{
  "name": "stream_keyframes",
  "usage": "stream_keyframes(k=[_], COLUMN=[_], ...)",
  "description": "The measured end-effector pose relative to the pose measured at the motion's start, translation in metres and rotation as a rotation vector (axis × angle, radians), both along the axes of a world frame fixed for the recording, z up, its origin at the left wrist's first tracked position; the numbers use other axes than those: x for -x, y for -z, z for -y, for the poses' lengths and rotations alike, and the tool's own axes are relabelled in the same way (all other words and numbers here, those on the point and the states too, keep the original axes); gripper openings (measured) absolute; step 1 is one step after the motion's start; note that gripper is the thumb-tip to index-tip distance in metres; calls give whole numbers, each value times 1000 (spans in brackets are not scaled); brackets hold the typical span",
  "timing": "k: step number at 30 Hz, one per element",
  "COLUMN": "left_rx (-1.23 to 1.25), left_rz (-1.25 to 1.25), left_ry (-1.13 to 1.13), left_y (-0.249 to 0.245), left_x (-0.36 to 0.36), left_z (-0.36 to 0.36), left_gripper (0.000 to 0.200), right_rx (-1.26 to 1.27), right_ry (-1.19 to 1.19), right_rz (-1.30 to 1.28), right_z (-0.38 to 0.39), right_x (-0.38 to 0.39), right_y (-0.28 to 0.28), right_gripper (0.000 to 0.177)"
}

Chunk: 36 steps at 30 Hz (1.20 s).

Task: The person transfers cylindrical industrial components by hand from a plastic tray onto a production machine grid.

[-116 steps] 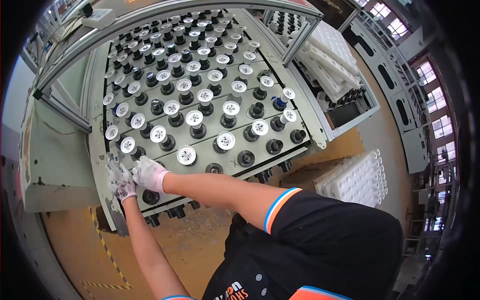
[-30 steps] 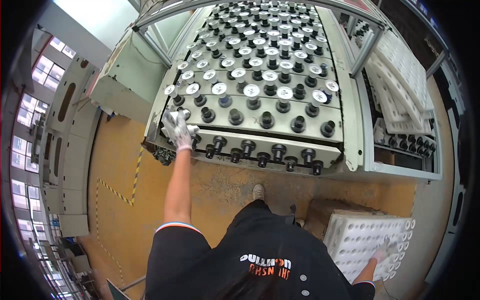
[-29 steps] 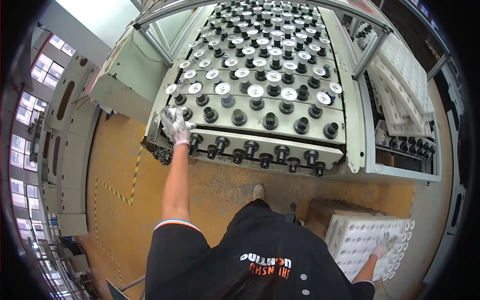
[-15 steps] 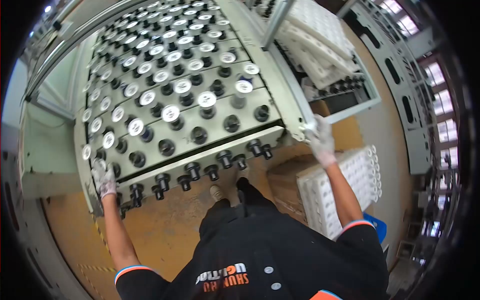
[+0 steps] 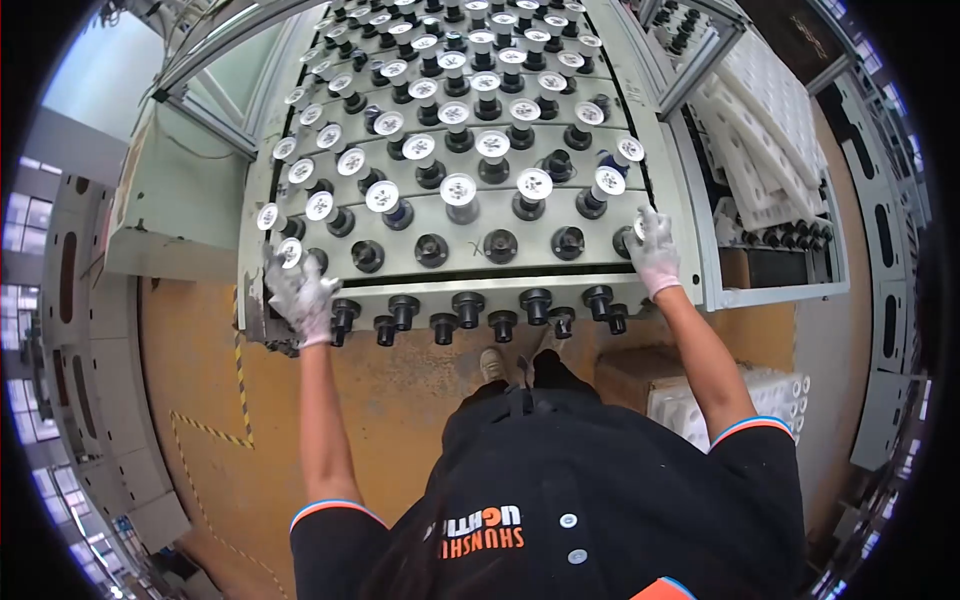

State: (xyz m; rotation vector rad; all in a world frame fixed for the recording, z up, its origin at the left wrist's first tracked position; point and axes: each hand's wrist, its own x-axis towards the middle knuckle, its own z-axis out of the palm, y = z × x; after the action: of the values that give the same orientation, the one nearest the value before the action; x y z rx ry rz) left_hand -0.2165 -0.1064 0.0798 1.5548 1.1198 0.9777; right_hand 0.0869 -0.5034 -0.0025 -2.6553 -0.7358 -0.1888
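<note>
Rows of round white-faced lamps (image 5: 458,190) stand in black sockets on a pale green conveyor (image 5: 390,228). In the nearest row several black sockets (image 5: 431,250) hold no lamp. My left hand (image 5: 302,290), in a whitish glove, is at the front left corner with fingers spread, beside a lamp (image 5: 290,252); I see nothing held in it. My right hand (image 5: 655,250), also gloved, is at the front right corner. Its fingers are around a small white-faced lamp (image 5: 641,228) by the row's last socket (image 5: 624,241).
More sockets (image 5: 468,309) hang below the conveyor's front edge. White foam trays (image 5: 760,130) lean on a metal-framed rack (image 5: 780,293) at the right. Below it are a cardboard box (image 5: 635,372) and another white tray (image 5: 680,412). A metal frame post (image 5: 210,122) rises at the left.
The view has turned, so the conveyor appears straighter and further right. My right hand has moved from the side rail to the row's right end. My left hand's fingers are spread wider.
</note>
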Motion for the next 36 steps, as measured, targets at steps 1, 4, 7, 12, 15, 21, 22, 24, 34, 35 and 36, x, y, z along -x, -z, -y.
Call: stream_keyframes(k=[1,4,7,12,15,21,22,24,34,35,36], left_rx=[43,-491,-822,-728,-698,-684,-678,-657,-893,-729,-565], left_rz=[-16,-466,-687,-865,-796,-855,-868,-895,-836,-878,-925], left_ry=[23,107,215,396,337,320,318,301,302,364,410], left_y=[-6,16,42,46,48,51,50,47,85,71,57], left_x=[-18,-46,-53,-81,-83,-82,-82,-83,-77,-78,-79], left_z=[4,-17,-42,-19,-18,-18,-17,-14,-43,-36,-29], left_gripper=[68,63,65,67,65,68,70,69,71,68,66], right_rx=[28,111,99,-510,-274,125,305,395,-48,-173,-275], right_ry=[2,-7,-3,178,-48,-356,-346,-301,-290,-482,-678], right_rz=[7,-29,-43,-474,-124,5,78,10,-77,32,147], right_z=[-2,0,15,1,-27,-127,-127,-138,-108,-103,-97], right_x=[0,-5,6,46,39,22,28,29,72,100,128], right_y=[-3,-10,-22,-80,-74,-46,-37,-35,-115,-143,-172], right_gripper=[54,70,90,66,40,11,12,16,32,23,16])
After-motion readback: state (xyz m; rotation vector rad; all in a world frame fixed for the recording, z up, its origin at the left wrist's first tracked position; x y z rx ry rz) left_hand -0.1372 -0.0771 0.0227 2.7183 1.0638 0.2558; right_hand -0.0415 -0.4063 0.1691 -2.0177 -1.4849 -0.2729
